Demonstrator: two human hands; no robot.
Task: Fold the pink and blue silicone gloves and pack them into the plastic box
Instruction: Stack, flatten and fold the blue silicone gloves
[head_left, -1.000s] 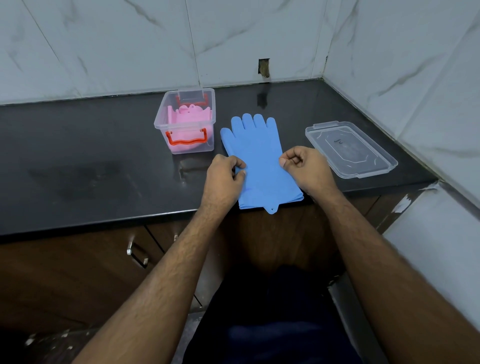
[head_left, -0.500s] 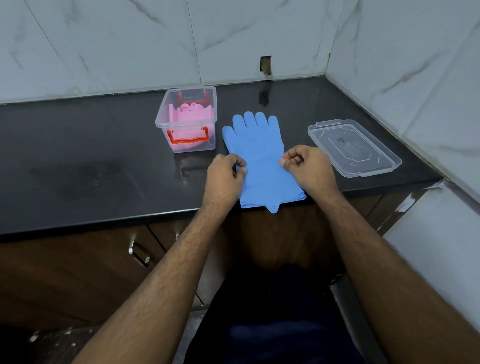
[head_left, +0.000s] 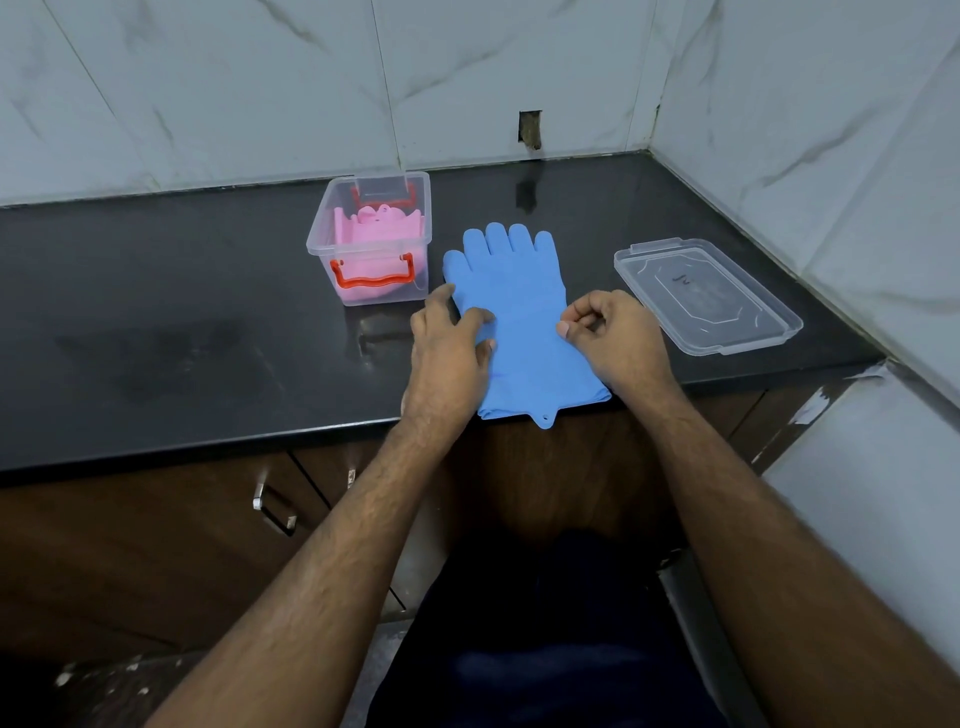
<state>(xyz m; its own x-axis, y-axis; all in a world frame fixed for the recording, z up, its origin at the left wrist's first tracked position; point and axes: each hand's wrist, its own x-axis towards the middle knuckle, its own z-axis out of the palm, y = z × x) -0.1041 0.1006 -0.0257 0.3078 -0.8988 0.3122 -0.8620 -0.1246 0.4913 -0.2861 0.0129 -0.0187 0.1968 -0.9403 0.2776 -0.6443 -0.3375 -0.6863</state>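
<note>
We see blue glove (head_left: 519, 317) flat on black table (head_left: 182, 312), cuff at front edge. Left hand (head_left: 449, 343) fingers spread loose on its left side; right hand (head_left: 613, 332) pinches its right edge. Pink glove (head_left: 376, 234) sits in plastic box (head_left: 371, 239); lid (head_left: 706, 296) lies apart, right.

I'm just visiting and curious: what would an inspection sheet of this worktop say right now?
Surface: dark countertop, glossy, with a dull smudge at the left.
Job's things: blue gloves lie flat, stacked, fingers toward the wall; pink gloves are in the plastic box; its lid lies apart at the right.
Clutter: nothing seen.
Hands: left hand open, resting on the blue gloves' left edge; right hand curled at their right edge, grip unclear.
Cables: nothing seen.
Surroundings: marble-look wall tiles, wooden cabinets below.
</note>
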